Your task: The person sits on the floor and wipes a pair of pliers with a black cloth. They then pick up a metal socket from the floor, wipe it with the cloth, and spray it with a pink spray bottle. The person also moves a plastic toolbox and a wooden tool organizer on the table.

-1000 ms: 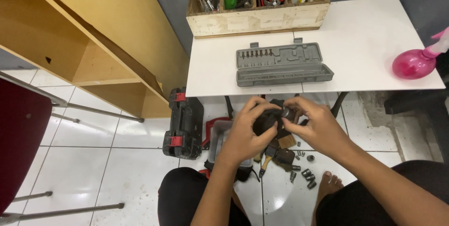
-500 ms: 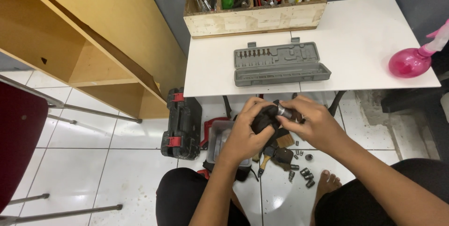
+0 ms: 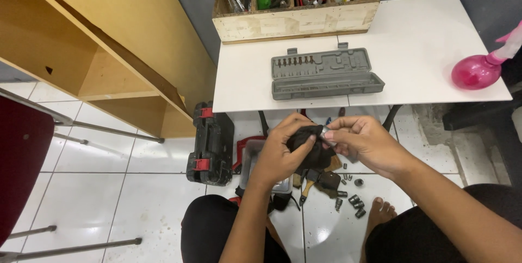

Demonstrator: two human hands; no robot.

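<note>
While the person sits over the white tiled floor [image 3: 136,187], the left hand [image 3: 280,151] is closed around a crumpled black cloth [image 3: 307,146], its fingers wrapped into the fabric, and the right hand [image 3: 364,143] pinches a small silver metal socket [image 3: 324,132] between thumb and fingertips, pressing it against the cloth. Both hands meet in front of the near edge of the white rectangular surface [image 3: 424,40], below the level of its top. On that surface lies an open grey plastic tool case [image 3: 323,72] with a row of small bits along its upper left, and behind it, against the grey wall, stands a long pale wooden crate [image 3: 296,21] crowded with hand tools. A pink round spray bottle [image 3: 478,70] sits at the right edge of the surface. Beneath the hands, on the floor, several small dark metal sockets [image 3: 353,200] lie scattered near the person's bare foot [image 3: 380,211], beside what may be pliers and other dark tools, though the hands hide most of them. A black plastic carrying case with red latches [image 3: 212,143] stands on its side to the left, just beside a metal tray that is largely covered. A light wooden shelf unit [image 3: 81,45] fills the upper left, and a dark red chair with metal legs [image 3: 22,159] shows at the left edge.
</note>
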